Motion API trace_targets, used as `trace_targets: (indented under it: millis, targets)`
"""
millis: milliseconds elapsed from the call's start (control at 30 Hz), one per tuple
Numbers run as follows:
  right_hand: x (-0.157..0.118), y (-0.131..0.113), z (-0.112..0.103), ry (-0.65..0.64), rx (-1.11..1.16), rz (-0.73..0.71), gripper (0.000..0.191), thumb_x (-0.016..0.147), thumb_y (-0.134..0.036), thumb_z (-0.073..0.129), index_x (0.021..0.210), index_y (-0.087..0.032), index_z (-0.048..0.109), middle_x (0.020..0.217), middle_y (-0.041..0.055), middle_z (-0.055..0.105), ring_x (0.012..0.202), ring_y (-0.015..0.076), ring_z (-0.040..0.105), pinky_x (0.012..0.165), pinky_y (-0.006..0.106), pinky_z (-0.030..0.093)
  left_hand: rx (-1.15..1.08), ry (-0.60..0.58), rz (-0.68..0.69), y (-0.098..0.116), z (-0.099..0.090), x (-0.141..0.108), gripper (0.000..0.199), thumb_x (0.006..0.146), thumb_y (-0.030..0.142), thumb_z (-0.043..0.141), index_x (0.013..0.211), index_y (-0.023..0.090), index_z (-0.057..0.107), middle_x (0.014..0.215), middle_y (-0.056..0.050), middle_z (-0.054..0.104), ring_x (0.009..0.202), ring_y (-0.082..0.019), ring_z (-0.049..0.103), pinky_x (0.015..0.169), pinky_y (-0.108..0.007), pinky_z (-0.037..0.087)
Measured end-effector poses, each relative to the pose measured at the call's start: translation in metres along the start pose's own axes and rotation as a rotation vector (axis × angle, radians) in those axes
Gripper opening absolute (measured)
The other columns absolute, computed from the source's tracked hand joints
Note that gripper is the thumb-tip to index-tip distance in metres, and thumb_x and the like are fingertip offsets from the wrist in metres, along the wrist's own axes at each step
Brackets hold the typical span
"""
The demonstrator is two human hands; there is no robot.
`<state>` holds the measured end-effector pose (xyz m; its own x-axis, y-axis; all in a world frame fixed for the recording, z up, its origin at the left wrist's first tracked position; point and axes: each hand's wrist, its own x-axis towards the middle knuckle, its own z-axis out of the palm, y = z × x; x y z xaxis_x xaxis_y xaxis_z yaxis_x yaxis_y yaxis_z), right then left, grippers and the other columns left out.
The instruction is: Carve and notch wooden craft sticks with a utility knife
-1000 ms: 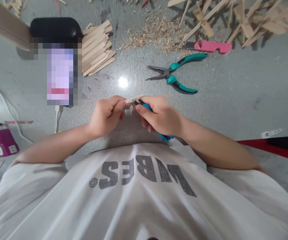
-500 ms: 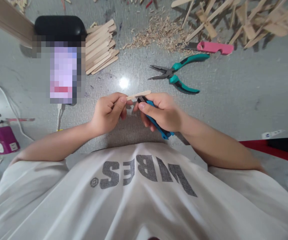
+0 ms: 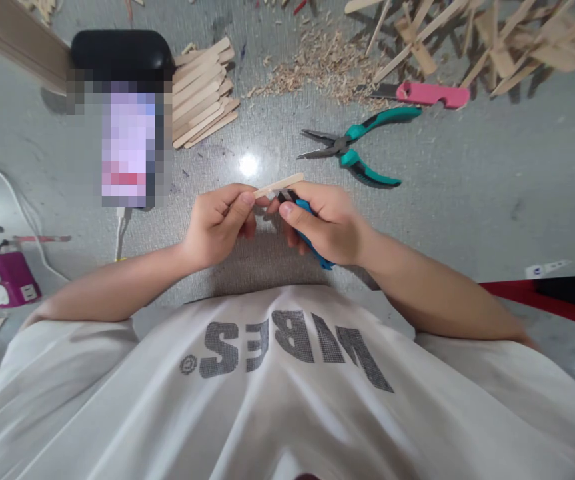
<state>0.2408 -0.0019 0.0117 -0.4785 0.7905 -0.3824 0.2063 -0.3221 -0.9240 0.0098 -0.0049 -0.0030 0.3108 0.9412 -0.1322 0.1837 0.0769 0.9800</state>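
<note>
My left hand (image 3: 220,223) pinches one end of a flat wooden craft stick (image 3: 282,183) between thumb and fingers. The stick slants up to the right, its far end beside my right index finger. In my closed right hand (image 3: 324,223) is a blue utility knife (image 3: 312,247) with a dark front end. That front end sits just under the stick; whether its blade touches the wood I cannot tell. My thumb lies along the knife's upper side, and my palm and fingers hide part of its handle.
Teal-handled pliers (image 3: 347,145) lie spread beyond my right hand. Behind them are a pink knife (image 3: 432,95), wood shavings (image 3: 317,67) and joined sticks (image 3: 422,50). A craft stick pile (image 3: 202,97) lies by a blurred phone (image 3: 128,143) and a black case (image 3: 121,53).
The stick's right end has risen slightly. The knife has turned and shifted a little in my right hand, and less of its rear end shows.
</note>
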Motion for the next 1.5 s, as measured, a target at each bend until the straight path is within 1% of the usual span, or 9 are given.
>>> trace_targets:
  millis: [333, 533, 700, 900, 1100, 1200, 1300, 1433, 1500]
  targets:
    - [0.002, -0.002, 0.001, 0.026, -0.131, -0.054, 0.023, 0.114, -0.04, 0.056, 0.11, -0.022, 0.069, 0.066, -0.0052, 0.064, 0.048, 0.0136, 0.059, 0.054, 0.028, 0.047, 0.018, -0.011, 0.049, -0.002, 0.0, 0.0, 0.061, 0.115, 0.071, 0.058, 0.104, 0.017, 0.083, 0.064, -0.001, 0.071, 0.056, -0.013, 0.065, 0.063, -0.03, 0.057]
    - [0.005, 0.012, -0.006, -0.045, -0.081, -0.157, 0.03, 0.116, -0.045, 0.059, 0.114, -0.018, 0.071, 0.065, -0.0055, 0.065, 0.047, 0.0123, 0.06, 0.05, 0.025, 0.046, 0.004, -0.031, 0.125, -0.005, -0.001, 0.002, 0.056, 0.119, 0.063, 0.057, 0.099, 0.017, 0.082, 0.066, -0.002, 0.074, 0.052, -0.011, 0.063, 0.058, -0.026, 0.053]
    - [0.004, 0.011, -0.007, -0.093, -0.068, -0.173, 0.032, 0.116, -0.047, 0.059, 0.117, -0.018, 0.072, 0.067, -0.0053, 0.066, 0.048, 0.012, 0.06, 0.05, 0.025, 0.047, 0.004, -0.031, 0.142, -0.006, -0.002, 0.002, 0.052, 0.12, 0.057, 0.057, 0.098, 0.017, 0.082, 0.067, -0.002, 0.075, 0.051, -0.01, 0.063, 0.056, -0.025, 0.052]
    - [0.003, 0.009, -0.007, -0.061, -0.071, -0.114, 0.032, 0.116, -0.047, 0.059, 0.116, -0.018, 0.072, 0.066, -0.005, 0.065, 0.046, 0.0126, 0.058, 0.047, 0.026, 0.045, -0.006, -0.032, 0.122, -0.005, -0.001, 0.002, 0.053, 0.12, 0.058, 0.057, 0.1, 0.016, 0.083, 0.071, -0.003, 0.077, 0.052, -0.01, 0.063, 0.057, -0.025, 0.053]
    - [0.001, 0.004, -0.004, 0.011, -0.125, -0.11, 0.035, 0.115, -0.047, 0.056, 0.123, -0.019, 0.074, 0.066, -0.0058, 0.063, 0.051, 0.0147, 0.06, 0.053, 0.028, 0.046, 0.011, -0.01, 0.129, -0.004, 0.001, 0.002, 0.056, 0.119, 0.063, 0.058, 0.102, 0.016, 0.083, 0.063, -0.001, 0.071, 0.052, -0.011, 0.062, 0.059, -0.026, 0.054]
    - [-0.001, -0.001, 0.0, 0.077, -0.218, -0.104, 0.032, 0.114, -0.045, 0.055, 0.114, -0.019, 0.074, 0.066, -0.0054, 0.062, 0.056, 0.0155, 0.061, 0.061, 0.03, 0.046, 0.043, -0.002, 0.142, -0.005, 0.001, 0.001, 0.053, 0.12, 0.059, 0.056, 0.102, 0.017, 0.083, 0.063, 0.0, 0.07, 0.052, -0.01, 0.06, 0.061, -0.027, 0.054]
    - [-0.002, -0.005, 0.003, 0.124, -0.332, -0.124, 0.03, 0.113, -0.042, 0.052, 0.108, -0.02, 0.072, 0.066, -0.0045, 0.061, 0.063, 0.017, 0.06, 0.07, 0.032, 0.045, 0.134, 0.003, 0.17, -0.003, 0.0, 0.001, 0.045, 0.12, 0.044, 0.055, 0.094, 0.017, 0.08, 0.064, 0.0, 0.069, 0.055, -0.011, 0.058, 0.06, -0.026, 0.049]
    - [-0.001, -0.009, -0.002, 0.051, -0.444, -0.076, 0.026, 0.112, -0.041, 0.05, 0.097, -0.024, 0.063, 0.068, -0.0021, 0.06, 0.066, 0.0185, 0.056, 0.07, 0.034, 0.038, 0.441, -0.016, 0.21, 0.001, -0.003, -0.001, 0.035, 0.11, 0.026, 0.059, 0.08, 0.018, 0.074, 0.066, -0.001, 0.064, 0.06, -0.012, 0.053, 0.059, -0.03, 0.038]
    - [-0.002, -0.013, -0.006, 0.015, -0.494, -0.004, 0.026, 0.111, -0.04, 0.051, 0.09, -0.026, 0.055, 0.069, -0.0003, 0.061, 0.068, 0.0197, 0.056, 0.068, 0.035, 0.035, 0.586, -0.051, 0.205, 0.001, -0.003, -0.003, 0.028, 0.106, 0.024, 0.059, 0.085, 0.019, 0.077, 0.069, -0.002, 0.067, 0.061, -0.013, 0.053, 0.061, -0.031, 0.038]
